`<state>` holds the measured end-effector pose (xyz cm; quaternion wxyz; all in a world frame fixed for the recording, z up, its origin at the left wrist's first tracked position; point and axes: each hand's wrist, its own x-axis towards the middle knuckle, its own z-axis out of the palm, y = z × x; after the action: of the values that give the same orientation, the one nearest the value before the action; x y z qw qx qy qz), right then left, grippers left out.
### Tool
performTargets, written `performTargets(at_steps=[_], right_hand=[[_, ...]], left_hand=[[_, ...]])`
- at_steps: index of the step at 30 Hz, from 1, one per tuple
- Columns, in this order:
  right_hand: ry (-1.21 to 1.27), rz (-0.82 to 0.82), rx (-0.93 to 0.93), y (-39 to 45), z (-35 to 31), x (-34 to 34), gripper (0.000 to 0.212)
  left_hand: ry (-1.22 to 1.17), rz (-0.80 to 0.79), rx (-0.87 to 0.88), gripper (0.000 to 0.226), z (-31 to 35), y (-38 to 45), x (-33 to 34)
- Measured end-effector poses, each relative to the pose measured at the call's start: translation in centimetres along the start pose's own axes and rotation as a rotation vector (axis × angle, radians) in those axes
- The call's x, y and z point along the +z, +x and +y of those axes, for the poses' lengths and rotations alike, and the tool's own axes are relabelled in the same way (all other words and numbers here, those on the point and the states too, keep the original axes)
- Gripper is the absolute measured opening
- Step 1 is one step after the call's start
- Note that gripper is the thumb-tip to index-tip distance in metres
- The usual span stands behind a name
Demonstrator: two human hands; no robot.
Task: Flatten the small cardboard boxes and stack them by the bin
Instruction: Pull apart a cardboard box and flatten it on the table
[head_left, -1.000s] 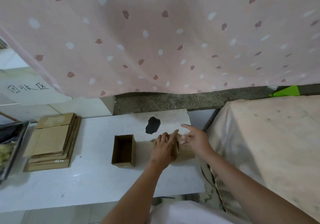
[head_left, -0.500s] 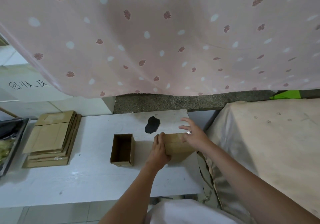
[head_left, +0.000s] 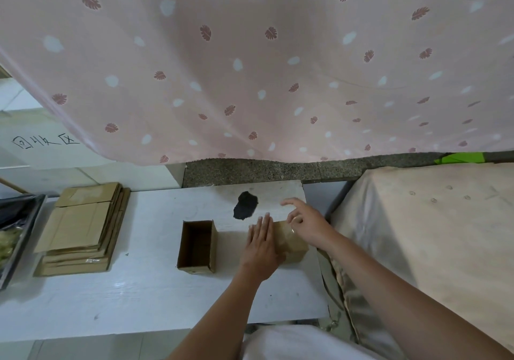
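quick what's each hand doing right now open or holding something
Left hand: open, fingers straight, pressing flat on the box.
Right hand: open, fingers spread, resting at the box's far edge, gripping nothing.

Your open brown box (head_left: 198, 245) stands upright mid-table. A second box (head_left: 290, 241) lies just right. Flattened boxes (head_left: 80, 227) are stacked far left.
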<state>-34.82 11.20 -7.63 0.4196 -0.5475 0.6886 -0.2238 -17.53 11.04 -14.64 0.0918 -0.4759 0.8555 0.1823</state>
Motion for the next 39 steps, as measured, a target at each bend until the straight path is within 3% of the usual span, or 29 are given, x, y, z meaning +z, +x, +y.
performTargets(at_steps=[5,10,14,16,21,27,32,39], right_hand=[[-0.154,0.023,-0.001,0.2,0.1,0.0,0.023],[-0.202,-0.092,-0.047,-0.3,0.3,-0.6,0.015],[-0.215,-0.042,0.012,-0.1,0.5,-0.6,0.02],[-0.175,-0.05,0.038,-0.2,0.7,-0.7,0.013],[-0.171,-0.092,0.077,0.2,0.8,-0.8,0.022],[-0.021,-0.122,0.203,0.2,1.1,-1.5,0.029],[0.144,-0.154,0.186,-0.4,1.2,-1.4,0.035],[0.017,-0.154,0.175,-0.5,1.5,-1.3,0.032]], left_hand=[[0.004,0.042,0.016,0.071,0.6,-0.1,1.4],[0.064,0.044,0.009,0.066,0.8,0.1,1.5],[0.034,0.065,0.015,0.066,0.9,0.0,1.3],[0.019,0.068,0.02,0.067,0.8,0.0,1.1],[-0.008,0.06,0.025,0.067,0.6,-0.1,1.2],[-0.043,0.06,0.014,0.069,0.8,0.0,1.6],[-0.054,0.074,0.003,0.069,0.8,0.0,1.8],[-0.09,0.066,-0.002,0.07,0.8,0.1,1.9]])
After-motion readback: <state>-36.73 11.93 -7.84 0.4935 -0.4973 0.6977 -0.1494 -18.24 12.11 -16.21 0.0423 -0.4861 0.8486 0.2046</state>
